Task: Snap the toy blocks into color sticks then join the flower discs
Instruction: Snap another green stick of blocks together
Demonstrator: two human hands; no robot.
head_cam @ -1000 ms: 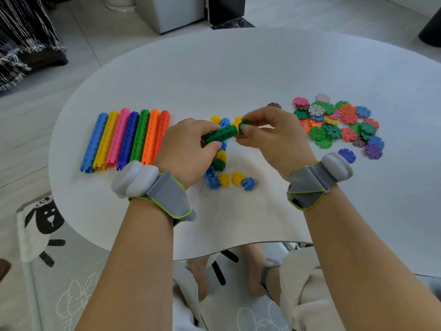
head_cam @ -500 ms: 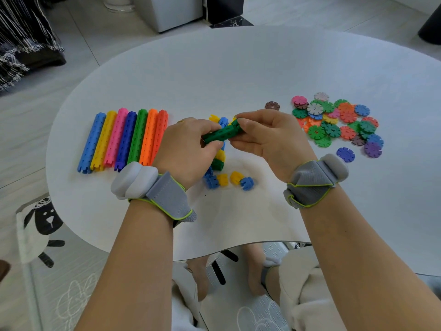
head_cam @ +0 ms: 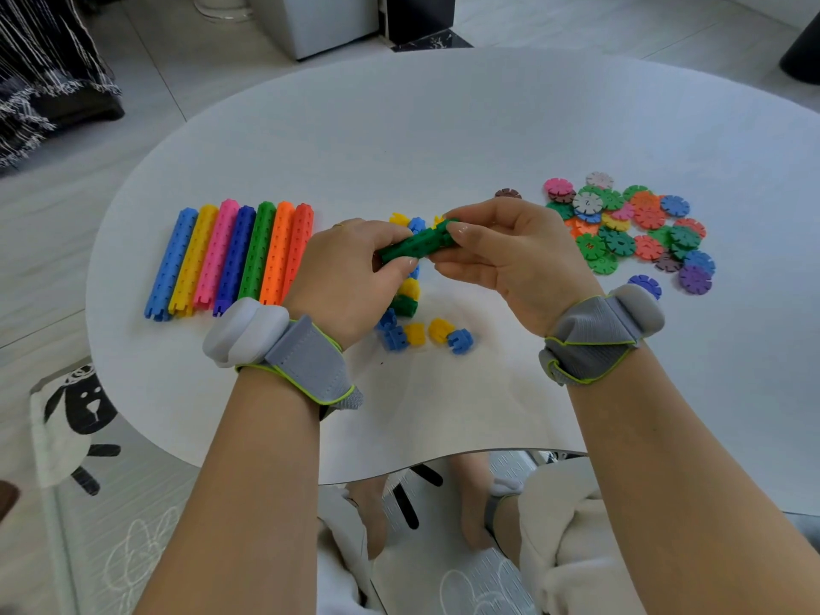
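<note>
A short dark green stick of blocks [head_cam: 417, 244] hangs above the table between my hands. My left hand [head_cam: 350, 268] grips its left end and my right hand [head_cam: 506, 255] pinches its right end. Several finished color sticks [head_cam: 230, 257] lie side by side at the left: blue, yellow, pink, dark blue, green, orange, red. Loose blue, yellow and green blocks [head_cam: 426, 335] lie under and behind my hands, partly hidden. A heap of flower discs [head_cam: 630, 228] in many colors lies at the right.
The white rounded table [head_cam: 443, 126] has its front edge close to my wrists. One brown disc [head_cam: 508, 194] lies apart from the heap, and a blue disc [head_cam: 645, 284] lies near my right wristband. Floor and a white cabinet [head_cam: 319, 20] are beyond the table.
My right hand closed in on the green stick's right end, where a block it held a second ago now sits joined. The left hand kept its grip.
</note>
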